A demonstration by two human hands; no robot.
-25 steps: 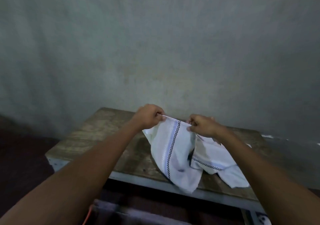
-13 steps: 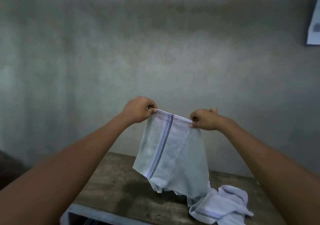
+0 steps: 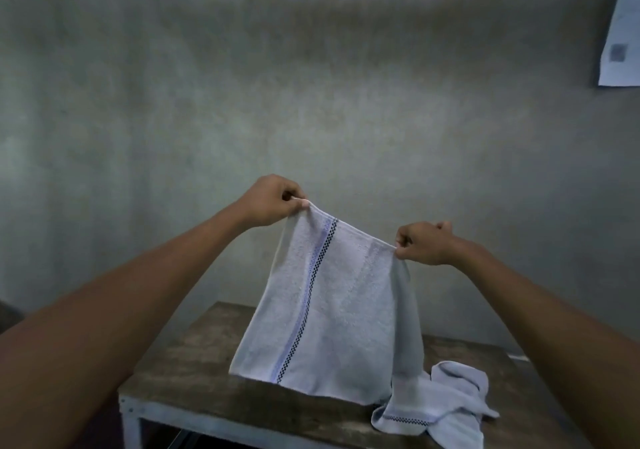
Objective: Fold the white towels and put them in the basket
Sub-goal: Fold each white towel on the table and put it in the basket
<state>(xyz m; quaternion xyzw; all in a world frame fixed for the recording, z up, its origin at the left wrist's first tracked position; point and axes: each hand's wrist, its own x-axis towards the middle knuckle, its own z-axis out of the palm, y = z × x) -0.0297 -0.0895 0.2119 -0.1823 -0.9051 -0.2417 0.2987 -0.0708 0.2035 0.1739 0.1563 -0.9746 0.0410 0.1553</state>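
A white towel (image 3: pixel 332 313) with a blue and black checkered stripe hangs in the air above the wooden table (image 3: pixel 194 376). My left hand (image 3: pixel 272 201) pinches its upper left corner and my right hand (image 3: pixel 424 242) pinches its upper right corner, stretching the top edge between them. The towel's lower edge hangs just over the tabletop. A second white towel (image 3: pixel 446 403) lies crumpled on the table at the right, partly behind the hanging one. No basket is in view.
The table stands against a grey wall (image 3: pixel 311 102). Its metal frame and front left leg (image 3: pixel 130 428) show at the bottom. A sheet of paper (image 3: pixel 623 33) hangs on the wall at the upper right.
Both hands have lifted the towel off the table and moved apart, spreading it flat. The second towel stayed crumpled on the table.
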